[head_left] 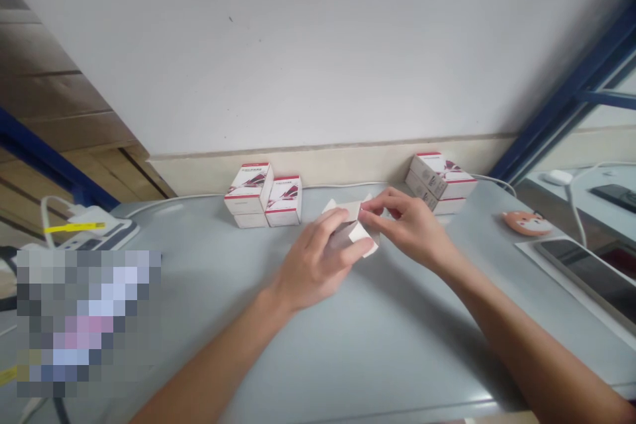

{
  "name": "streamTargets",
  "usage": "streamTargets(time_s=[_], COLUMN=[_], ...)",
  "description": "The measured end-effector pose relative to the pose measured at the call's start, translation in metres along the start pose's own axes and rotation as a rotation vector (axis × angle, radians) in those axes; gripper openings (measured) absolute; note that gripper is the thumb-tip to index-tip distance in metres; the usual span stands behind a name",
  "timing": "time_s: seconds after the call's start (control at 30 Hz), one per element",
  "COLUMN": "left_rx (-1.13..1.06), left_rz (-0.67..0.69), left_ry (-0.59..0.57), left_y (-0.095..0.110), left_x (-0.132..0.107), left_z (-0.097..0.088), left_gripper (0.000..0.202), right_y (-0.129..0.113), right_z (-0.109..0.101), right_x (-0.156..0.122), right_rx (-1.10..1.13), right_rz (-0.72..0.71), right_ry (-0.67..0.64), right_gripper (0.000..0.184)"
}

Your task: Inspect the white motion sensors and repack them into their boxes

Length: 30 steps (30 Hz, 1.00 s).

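Both my hands meet over a small white carton [358, 233] with its flaps open, held just above the grey table [318, 338]. My left hand [315, 265] wraps around the carton's near side, fingers curled on it. My right hand [410, 225] pinches one of the top flaps from the right. The carton's body is mostly hidden by my fingers.
Two white-and-red boxes [263, 199] stand side by side at the back left by the wall. A stack of like boxes [440, 179] sits at the back right. An orange fox-shaped item [527, 222] and a dark tablet [589, 275] lie at the right. A white charger with a yellow tag [89, 222] lies at the left.
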<state>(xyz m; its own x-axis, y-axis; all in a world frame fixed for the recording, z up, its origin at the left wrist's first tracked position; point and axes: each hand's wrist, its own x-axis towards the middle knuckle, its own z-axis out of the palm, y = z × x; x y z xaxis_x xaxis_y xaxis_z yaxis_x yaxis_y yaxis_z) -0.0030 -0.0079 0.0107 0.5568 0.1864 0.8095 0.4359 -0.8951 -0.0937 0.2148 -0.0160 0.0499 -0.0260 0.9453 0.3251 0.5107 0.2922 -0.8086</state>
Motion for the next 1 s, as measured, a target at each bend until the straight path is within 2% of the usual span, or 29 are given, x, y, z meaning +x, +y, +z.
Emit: streamTargets(time_s=[0.1, 0.27, 0.37, 0.4, 0.47, 0.57, 0.63, 0.73, 0.83, 0.93, 1.0], left_rx=[-0.06, -0.134, -0.162, -0.191, -0.295, -0.432, -0.451, -0.449, -0.48, -0.515, -0.513], left_rz=[-0.03, -0.206, -0.298, -0.34, -0.444, -0.652, -0.738, -0.757, -0.765, -0.79, -0.817], left_ry=[0.001, 0.199, 0.244, 0.222, 0.094, -0.149, -0.211, -0.201, -0.228, -0.215, -0.109], left_y=[-0.002, 0.003, 0.004, 0.004, 0.0, -0.004, -0.005, -0.002, 0.0, -0.005, -0.011], left_x=[-0.004, -0.009, -0.012, -0.014, -0.018, -0.021, -0.019, -0.013, -0.011, -0.014, -0.017], left_z=[0.003, 0.017, 0.024, 0.025, 0.025, 0.021, 0.018, 0.011, 0.006, 0.004, 0.005], left_gripper=[0.054, 0.078, 0.09, 0.093, 0.093, 0.077, 0.067, 0.061, 0.058, 0.058, 0.059], right_y=[0.0, -0.002, 0.002, 0.004, 0.007, 0.009, 0.01, 0.015, 0.026, 0.04, 0.05], right_z=[0.003, 0.003, 0.0, 0.0, -0.002, -0.006, -0.011, -0.021, -0.034, -0.047, -0.055], right_x=[0.0, -0.002, -0.002, -0.001, 0.001, 0.004, 0.006, 0.011, 0.019, 0.029, 0.035], right_rx=[0.045, -0.018, -0.078, -0.083, -0.081, -0.067, -0.063, -0.003, 0.195, 0.52, 0.714], right_rz=[-0.01, -0.165, -0.21, -0.217, -0.234, -0.248, -0.221, -0.096, 0.031, 0.045, 0.057], right_ry=[0.028, 0.134, 0.184, 0.191, 0.198, 0.225, 0.253, 0.284, 0.317, 0.462, 0.582], right_gripper=[0.01, 0.009, 0.009, 0.009, 0.012, 0.013, 0.015, 0.021, 0.025, 0.023, 0.016])
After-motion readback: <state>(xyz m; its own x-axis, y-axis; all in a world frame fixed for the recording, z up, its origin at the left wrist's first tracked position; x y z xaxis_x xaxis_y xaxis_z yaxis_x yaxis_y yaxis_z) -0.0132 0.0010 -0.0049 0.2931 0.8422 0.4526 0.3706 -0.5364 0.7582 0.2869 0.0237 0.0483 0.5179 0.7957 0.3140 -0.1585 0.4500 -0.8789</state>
